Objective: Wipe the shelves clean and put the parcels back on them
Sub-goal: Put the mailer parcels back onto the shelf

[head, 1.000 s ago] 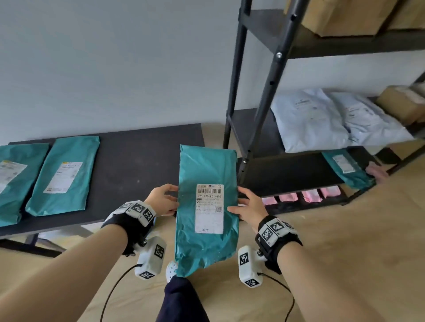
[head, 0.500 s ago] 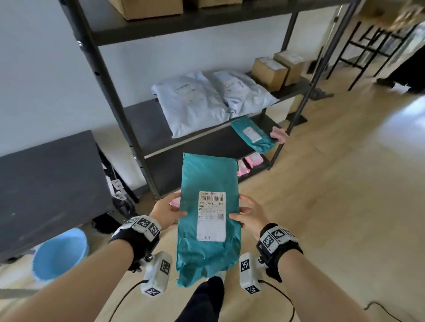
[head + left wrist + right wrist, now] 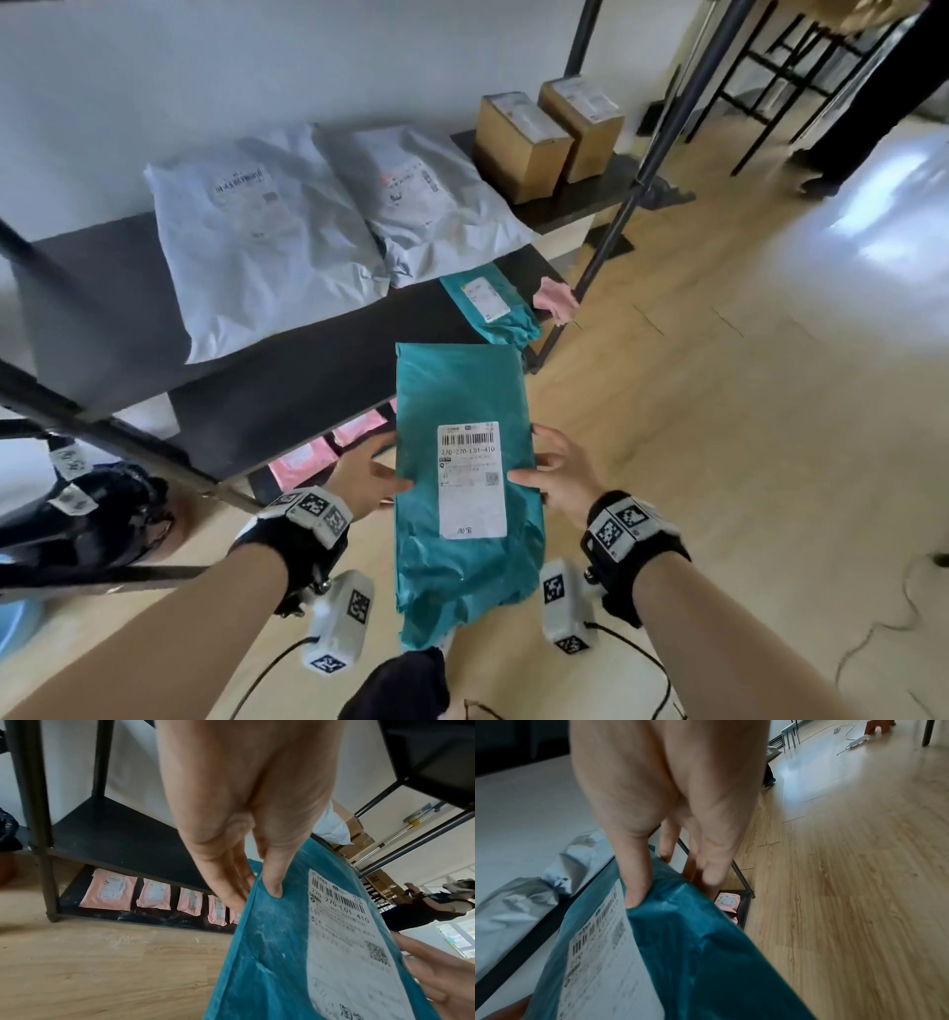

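I hold a teal parcel with a white label upright in front of the black shelf rack. My left hand pinches its left edge, thumb on top, and in the left wrist view that thumb presses the teal parcel. My right hand pinches the right edge, as the right wrist view shows on the teal parcel. A second teal parcel lies at the right end of the lower shelf, a pink cloth beside it. Two grey mailer bags and two cardboard boxes fill the shelf above.
Several pink parcels line the bottom shelf near the floor. A dark bag sits at the left of the rack. Wooden floor spreads to the right, with a cable on it and a person standing farther off.
My view has swung right from the dark table to the shelf rack and come closer to it. Both hands keep the same hold on the teal parcel.
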Tool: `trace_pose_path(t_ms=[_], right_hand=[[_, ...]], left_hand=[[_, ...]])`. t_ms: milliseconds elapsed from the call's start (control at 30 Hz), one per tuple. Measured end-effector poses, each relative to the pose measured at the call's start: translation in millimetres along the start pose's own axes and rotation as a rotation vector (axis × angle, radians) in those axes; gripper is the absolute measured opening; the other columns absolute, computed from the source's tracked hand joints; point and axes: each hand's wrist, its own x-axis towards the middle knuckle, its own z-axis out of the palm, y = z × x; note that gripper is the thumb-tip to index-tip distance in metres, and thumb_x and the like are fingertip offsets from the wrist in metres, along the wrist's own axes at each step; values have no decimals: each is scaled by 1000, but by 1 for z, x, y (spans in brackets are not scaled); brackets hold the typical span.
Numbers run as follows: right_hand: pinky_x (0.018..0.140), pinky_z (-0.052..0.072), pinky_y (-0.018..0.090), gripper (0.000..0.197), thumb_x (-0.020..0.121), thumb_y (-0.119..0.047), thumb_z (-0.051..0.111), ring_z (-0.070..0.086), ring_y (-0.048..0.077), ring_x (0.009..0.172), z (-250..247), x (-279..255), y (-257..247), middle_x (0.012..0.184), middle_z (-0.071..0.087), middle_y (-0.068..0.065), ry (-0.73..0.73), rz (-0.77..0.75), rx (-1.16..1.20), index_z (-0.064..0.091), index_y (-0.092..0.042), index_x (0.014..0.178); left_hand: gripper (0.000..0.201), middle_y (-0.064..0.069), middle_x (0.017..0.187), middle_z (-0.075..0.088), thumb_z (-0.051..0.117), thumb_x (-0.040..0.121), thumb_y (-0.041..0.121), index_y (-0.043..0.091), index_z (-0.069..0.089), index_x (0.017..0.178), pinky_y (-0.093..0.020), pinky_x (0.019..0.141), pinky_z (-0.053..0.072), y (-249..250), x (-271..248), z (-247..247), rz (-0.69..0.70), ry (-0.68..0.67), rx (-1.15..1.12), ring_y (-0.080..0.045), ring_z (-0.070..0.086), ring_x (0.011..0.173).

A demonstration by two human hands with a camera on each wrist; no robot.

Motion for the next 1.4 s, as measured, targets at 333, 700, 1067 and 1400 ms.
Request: trace_pose_path(t_ms=[333, 700, 1067, 1400], right_hand=[[88, 54, 49, 80, 66, 10, 77, 63, 28, 106, -85, 116, -17, 117, 64, 14, -99, 17, -58, 47, -15, 136], [90, 53, 49, 76, 67, 9, 79, 64, 30, 104, -115, 284, -12, 113, 65, 15, -196, 36, -127, 49, -10, 135], [62, 47, 22, 62, 77, 1, 74, 60, 20, 97, -38, 426, -24, 113, 63, 9, -306, -22, -216, 49, -8, 133], [94, 51, 46, 68, 75, 13, 71, 63, 30, 105, 22, 505, -27, 123, 60, 20, -313, -73, -49, 44, 0, 136]], left_hand=[[75, -4, 143, 44, 66, 79, -11, 13, 36, 143, -30, 61, 58, 32, 97, 73, -65, 81, -61, -24, 63, 86], [64, -5, 126, 55, 63, 81, -11, 13, 45, 137, -26, 57, 54, 17, 231, 119, -176, 295, -312, -15, 61, 79], [52, -18, 98, 67, 64, 79, -12, 14, 54, 123, -30, 61, 57, -8, 355, 51, -260, 417, -377, -22, 65, 64], [46, 3, 55, 69, 63, 82, -11, 18, 55, 117, -22, 47, 56, -15, 417, 5, -162, 530, -400, -10, 65, 46]])
